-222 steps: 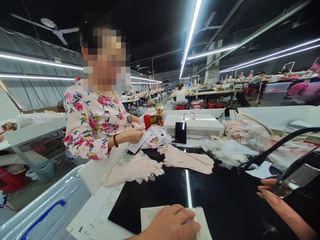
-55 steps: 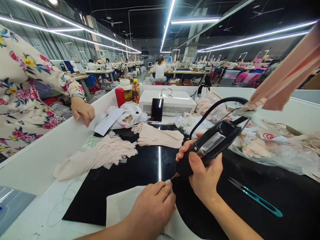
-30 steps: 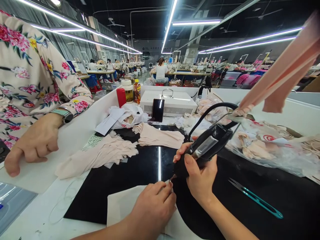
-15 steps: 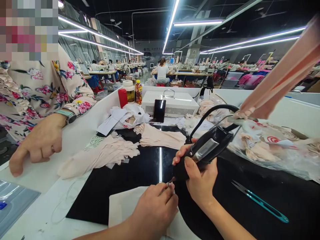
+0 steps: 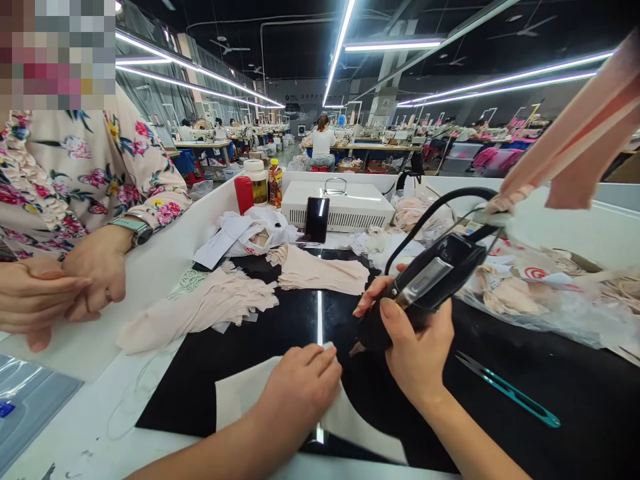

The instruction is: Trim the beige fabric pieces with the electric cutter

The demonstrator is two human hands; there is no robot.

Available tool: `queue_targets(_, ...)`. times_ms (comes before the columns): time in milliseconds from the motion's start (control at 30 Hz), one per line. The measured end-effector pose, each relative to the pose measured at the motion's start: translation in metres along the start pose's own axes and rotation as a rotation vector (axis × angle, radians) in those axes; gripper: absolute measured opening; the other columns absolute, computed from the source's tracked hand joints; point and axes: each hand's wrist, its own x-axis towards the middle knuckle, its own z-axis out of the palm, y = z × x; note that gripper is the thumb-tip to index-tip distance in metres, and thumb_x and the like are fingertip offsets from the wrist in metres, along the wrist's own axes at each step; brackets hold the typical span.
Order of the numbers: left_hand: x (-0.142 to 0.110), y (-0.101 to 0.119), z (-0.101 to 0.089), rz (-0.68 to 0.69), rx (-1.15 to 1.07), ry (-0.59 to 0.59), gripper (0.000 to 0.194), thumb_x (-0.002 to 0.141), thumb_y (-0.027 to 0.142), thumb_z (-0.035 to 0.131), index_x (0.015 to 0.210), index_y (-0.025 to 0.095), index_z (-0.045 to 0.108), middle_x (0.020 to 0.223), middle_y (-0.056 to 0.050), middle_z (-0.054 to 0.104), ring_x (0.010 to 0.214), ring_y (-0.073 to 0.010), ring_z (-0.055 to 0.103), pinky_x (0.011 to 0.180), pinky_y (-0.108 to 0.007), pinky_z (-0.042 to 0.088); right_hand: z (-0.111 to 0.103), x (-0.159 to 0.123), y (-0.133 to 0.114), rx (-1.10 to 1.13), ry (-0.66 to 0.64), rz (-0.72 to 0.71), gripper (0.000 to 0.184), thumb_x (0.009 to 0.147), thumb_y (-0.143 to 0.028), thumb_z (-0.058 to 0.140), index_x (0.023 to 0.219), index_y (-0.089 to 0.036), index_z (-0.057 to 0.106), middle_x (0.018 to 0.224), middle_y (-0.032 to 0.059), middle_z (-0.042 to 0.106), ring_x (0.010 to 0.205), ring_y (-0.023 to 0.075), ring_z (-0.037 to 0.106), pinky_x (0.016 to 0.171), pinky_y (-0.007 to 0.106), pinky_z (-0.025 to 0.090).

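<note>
My right hand (image 5: 417,340) grips a black handheld tool (image 5: 425,290) with a metal plate on its side and a thick black cable. The tool's tip points down and left, apart from my left hand. My left hand (image 5: 303,387), fingers curled together, is on a cream fabric piece (image 5: 245,393) lying on the glossy black board (image 5: 200,373). A small whitish bit shows at its fingertips; the hand hides much of the fabric. Right of my right hand lie teal thread snips (image 5: 515,393). A pink cloth strip (image 5: 575,133) is tied at the tool's cable end.
Two stacks of cut pink fabric, a near one (image 5: 195,310) and a far one (image 5: 320,270), lie beyond my hands. Behind stand a phone (image 5: 317,220) and a white metal box (image 5: 340,203). Plastic bags (image 5: 540,293) fill the right. A co-worker's hands (image 5: 65,300) are at left.
My right hand has moved the tool slightly right and away from my left hand. My left hand has shifted left and turned palm down. The co-worker's second hand has come into view.
</note>
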Motion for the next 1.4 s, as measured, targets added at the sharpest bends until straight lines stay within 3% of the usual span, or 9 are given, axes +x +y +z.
queue_targets(100,0.005,-0.024,-0.012,-0.015,0.057,-0.009,0.011,0.113,0.021,0.061,0.112,0.016,0.071,0.128,-0.007,0.081,0.112,-0.0254,0.077,0.088,-0.039,0.065,-0.009,0.0,-0.009,-0.032,0.022,0.005,0.03,0.092,-0.032,0.089,0.108,-0.029,0.064,0.09,-0.0031,0.074,0.068,0.0151,0.072,0.064,0.03,0.065)
queue_targets(200,0.011,-0.034,-0.025,-0.014,0.093,0.059,0.021,0.116,0.021,0.052,0.116,0.014,0.072,0.133,-0.011,0.078,0.12,-0.0285,0.075,0.096,-0.044,0.064,-0.018,-0.003,-0.018,-0.052,0.047,0.012,0.03,0.092,-0.035,0.089,0.108,-0.028,0.064,0.087,-0.0039,0.072,0.064,0.0146,0.07,0.062,0.03,0.065)
queue_targets(367,0.013,-0.012,-0.035,0.054,-0.144,0.111,0.027,0.118,0.017,0.045,0.111,0.016,0.071,0.109,-0.006,0.079,0.101,-0.0208,0.075,0.093,-0.036,0.062,-0.028,-0.014,-0.026,-0.061,0.063,0.035,0.038,0.093,-0.037,0.089,0.121,-0.03,0.066,0.087,-0.0039,0.072,0.064,0.0141,0.07,0.063,0.029,0.065)
queue_targets(567,0.008,0.012,-0.027,0.145,-0.266,0.036,0.022,0.119,0.025,0.05,0.116,0.018,0.07,0.1,-0.003,0.076,0.093,-0.0205,0.073,0.083,-0.034,0.061,-0.024,-0.023,-0.024,-0.015,0.06,0.054,0.04,0.092,-0.038,0.089,0.121,-0.031,0.063,0.088,-0.0036,0.073,0.063,0.0137,0.069,0.061,0.028,0.063)
queue_targets(733,0.008,0.015,-0.024,0.153,-0.225,-0.013,0.022,0.119,0.029,0.051,0.125,0.018,0.068,0.11,-0.005,0.077,0.097,-0.021,0.073,0.086,-0.034,0.062,-0.017,-0.024,-0.022,-0.033,0.054,0.034,0.03,0.091,-0.03,0.086,0.108,-0.029,0.062,0.085,-0.004,0.074,0.061,0.0132,0.068,0.058,0.026,0.062)
queue_targets(1033,0.007,0.011,-0.027,0.1,-0.275,-0.114,0.022,0.116,0.028,0.055,0.131,0.018,0.069,0.118,-0.005,0.076,0.104,-0.0232,0.072,0.094,-0.038,0.062,-0.016,-0.023,-0.026,-0.041,0.027,-0.003,0.028,0.09,-0.023,0.084,0.106,-0.028,0.061,0.083,-0.0045,0.073,0.059,0.0119,0.067,0.055,0.024,0.062)
queue_targets(1400,0.008,0.011,-0.03,0.099,-0.279,-0.088,0.032,0.121,0.032,0.043,0.13,0.018,0.069,0.117,-0.006,0.077,0.106,-0.0222,0.072,0.095,-0.037,0.062,-0.017,-0.021,-0.027,-0.071,0.014,0.014,0.031,0.09,-0.026,0.084,0.105,-0.027,0.058,0.083,-0.0045,0.072,0.06,0.0135,0.069,0.058,0.027,0.064)
